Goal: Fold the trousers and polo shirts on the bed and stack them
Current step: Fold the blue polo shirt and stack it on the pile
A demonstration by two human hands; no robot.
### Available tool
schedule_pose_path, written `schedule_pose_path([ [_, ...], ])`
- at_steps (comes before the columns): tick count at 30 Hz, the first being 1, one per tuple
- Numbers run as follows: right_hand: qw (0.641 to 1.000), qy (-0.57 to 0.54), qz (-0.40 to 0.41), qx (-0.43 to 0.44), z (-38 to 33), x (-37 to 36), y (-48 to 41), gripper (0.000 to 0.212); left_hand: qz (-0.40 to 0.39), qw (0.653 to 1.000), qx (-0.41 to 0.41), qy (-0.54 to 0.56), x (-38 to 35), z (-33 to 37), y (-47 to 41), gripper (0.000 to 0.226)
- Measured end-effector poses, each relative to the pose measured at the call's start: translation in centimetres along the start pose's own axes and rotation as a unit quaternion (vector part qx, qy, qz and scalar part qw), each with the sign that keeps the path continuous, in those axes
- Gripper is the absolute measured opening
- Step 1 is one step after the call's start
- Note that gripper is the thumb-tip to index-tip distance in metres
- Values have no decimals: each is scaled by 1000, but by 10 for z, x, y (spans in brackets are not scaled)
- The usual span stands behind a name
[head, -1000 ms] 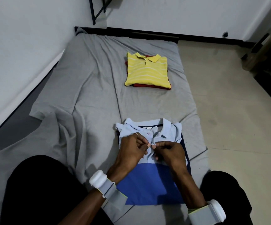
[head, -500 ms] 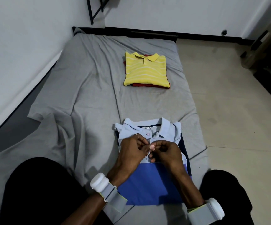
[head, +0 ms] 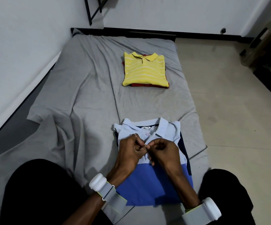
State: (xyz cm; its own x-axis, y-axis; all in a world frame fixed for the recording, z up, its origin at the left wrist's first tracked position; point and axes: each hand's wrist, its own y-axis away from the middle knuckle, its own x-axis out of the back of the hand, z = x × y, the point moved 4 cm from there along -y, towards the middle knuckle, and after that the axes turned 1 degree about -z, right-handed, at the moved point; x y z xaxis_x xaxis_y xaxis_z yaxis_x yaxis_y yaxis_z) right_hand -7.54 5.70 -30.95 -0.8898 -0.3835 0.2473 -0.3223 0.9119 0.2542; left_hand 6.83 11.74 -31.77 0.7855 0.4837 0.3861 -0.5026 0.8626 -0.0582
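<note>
Free passage over grey sheet (head: 91,95) between blue polo (head: 156,184) and yellow stack (head: 144,70); wall (head: 17,46) bounds left side.

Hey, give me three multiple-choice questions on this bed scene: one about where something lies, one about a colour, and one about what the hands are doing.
1. Where does the yellow polo shirt lie?
A) on the floor
B) on a red garment, far up the bed
C) across the person's knees

2. What colour is the blue polo shirt's lower panel?
A) green
B) white
C) a deeper blue than its chest

3. What are the left hand and right hand doing?
A) both pinching the blue polo shirt's placket
B) resting flat on the sheet
C) lifting the yellow shirt

Answers:
1 B, because red edges show beneath it.
2 C, because the pale chest meets a stronger blue.
3 A, because both grips close there.
</note>
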Motion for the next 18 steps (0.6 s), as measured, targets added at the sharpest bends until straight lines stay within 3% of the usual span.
schedule_pose_path([
  [3,998,53,20,35,-5,-4,3,7,6,999,31,43,0,-7,0,26],
  [7,1000,16,-16,-7,-1,-1,-2,12,-25,995,64,69,2,-4,-3,14],
  [9,1000,0,5,-15,3,4,-1,19,-56,996,62,41,5,2,-4,9],
  [11,997,20,70,0,2,10,-1,36,-42,998,36,-17,13,8,-8,22],
  [14,993,3,115,-8,-8,11,-13,57,14,989,-67,-133,22,31,-19,23],
  [16,993,39,110,-4,-11,3,-24,49,2,969,-123,-215,21,40,-31,19],
  [18,993,48,109,0,-9,-4,-25,32,-48,964,-105,-238,13,36,-41,18],
])
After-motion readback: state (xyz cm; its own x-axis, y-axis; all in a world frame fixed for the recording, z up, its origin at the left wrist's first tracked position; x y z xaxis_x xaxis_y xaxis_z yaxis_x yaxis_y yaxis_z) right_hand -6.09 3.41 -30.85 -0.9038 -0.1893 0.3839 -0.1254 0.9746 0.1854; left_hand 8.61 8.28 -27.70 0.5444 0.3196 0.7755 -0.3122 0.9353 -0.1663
